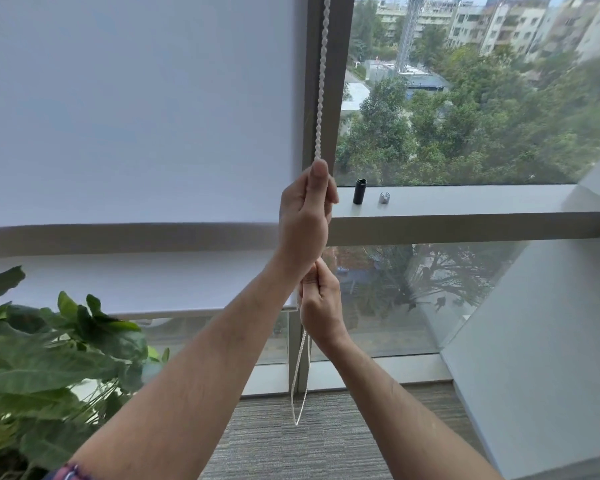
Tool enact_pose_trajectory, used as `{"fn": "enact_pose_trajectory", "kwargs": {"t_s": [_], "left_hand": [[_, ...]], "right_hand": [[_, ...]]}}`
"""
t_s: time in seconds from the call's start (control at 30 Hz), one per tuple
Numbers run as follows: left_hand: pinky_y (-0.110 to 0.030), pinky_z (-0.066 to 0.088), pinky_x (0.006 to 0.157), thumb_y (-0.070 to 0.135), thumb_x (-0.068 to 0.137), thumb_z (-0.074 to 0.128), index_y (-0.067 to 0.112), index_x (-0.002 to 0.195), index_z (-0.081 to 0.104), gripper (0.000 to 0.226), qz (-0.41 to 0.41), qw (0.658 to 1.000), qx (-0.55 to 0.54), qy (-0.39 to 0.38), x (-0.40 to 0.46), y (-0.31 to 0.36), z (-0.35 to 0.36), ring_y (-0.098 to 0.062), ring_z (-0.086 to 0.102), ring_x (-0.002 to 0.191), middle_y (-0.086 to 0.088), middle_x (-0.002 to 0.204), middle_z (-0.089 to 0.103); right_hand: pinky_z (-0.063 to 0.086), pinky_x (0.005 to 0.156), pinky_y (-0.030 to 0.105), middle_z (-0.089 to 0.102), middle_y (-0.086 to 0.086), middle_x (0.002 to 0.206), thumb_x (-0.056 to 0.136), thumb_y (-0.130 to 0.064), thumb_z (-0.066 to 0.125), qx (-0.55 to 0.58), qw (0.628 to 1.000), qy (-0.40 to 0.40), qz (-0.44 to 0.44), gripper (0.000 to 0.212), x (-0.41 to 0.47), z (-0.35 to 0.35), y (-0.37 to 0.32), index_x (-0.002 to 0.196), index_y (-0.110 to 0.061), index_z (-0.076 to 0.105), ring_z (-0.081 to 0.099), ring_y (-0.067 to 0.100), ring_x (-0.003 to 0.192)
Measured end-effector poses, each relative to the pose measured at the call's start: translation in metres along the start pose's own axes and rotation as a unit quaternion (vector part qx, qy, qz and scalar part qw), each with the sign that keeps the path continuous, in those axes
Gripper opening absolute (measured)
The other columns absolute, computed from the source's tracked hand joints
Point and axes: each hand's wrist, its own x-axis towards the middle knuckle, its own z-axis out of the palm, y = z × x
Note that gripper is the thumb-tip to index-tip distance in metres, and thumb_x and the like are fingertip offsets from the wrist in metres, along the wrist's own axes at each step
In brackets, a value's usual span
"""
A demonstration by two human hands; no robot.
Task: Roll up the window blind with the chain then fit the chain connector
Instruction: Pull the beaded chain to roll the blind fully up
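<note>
A white roller blind (136, 116) covers the left window pane, its bottom bar (194, 311) low near the floor-level glass. A white bead chain (321, 81) hangs along the grey window post. My left hand (305, 216) is closed around the chain at sill height, thumb up. Just below it my right hand (321, 303) grips the same chain. The chain's loop (300, 393) dangles beneath both hands toward the carpet. A small silver chain connector (383, 197) and a black cylinder (359, 191) stand on the window ledge to the right of my hands.
The grey ledge (465, 202) runs right to a slanted white wall (541, 341). A large leafy plant (49, 358) fills the lower left. Grey carpet (291, 445) lies below. Trees and buildings show through the right pane.
</note>
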Motion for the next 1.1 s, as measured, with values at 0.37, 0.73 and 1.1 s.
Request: {"fn": "enact_pose_trajectory", "kwargs": {"t_s": [0.37,0.73,1.1], "left_hand": [[-0.018,0.026,0.043,0.030,0.101,0.036,0.015,0.061,0.046,0.045,0.000,0.999,0.030,0.025,-0.021,-0.038,-0.014,-0.006,0.030,0.041,0.009,0.044,0.038],[-0.017,0.024,0.043,0.030,0.101,0.036,0.015,0.061,0.043,0.044,-0.041,0.998,0.048,-0.011,-0.059,-0.072,-0.021,-0.004,0.029,0.043,0.009,0.046,0.038],[-0.027,0.026,0.049,0.051,0.095,0.039,0.021,0.065,0.051,0.044,-0.113,0.989,0.088,-0.048,-0.094,-0.121,-0.042,-0.009,0.032,0.050,0.011,0.052,0.041]], "right_hand": [[0.048,0.069,0.042,0.064,0.017,0.081,0.100,-0.043,0.035,0.050,0.995,-0.028,0.084,0.039,0.019,-0.033,0.008,0.094,-0.020,0.066,0.058,0.024,0.074],[0.026,0.046,0.030,0.051,0.006,0.071,0.108,-0.032,0.025,0.198,0.974,-0.095,-0.063,0.042,0.101,-0.022,-0.166,0.107,-0.009,0.060,0.041,0.014,0.051],[0.014,0.041,0.034,0.030,-0.002,0.054,0.103,-0.026,0.035,0.189,0.978,-0.004,-0.091,0.041,0.085,0.003,-0.125,0.064,-0.016,0.040,0.024,0.009,0.043]]}}
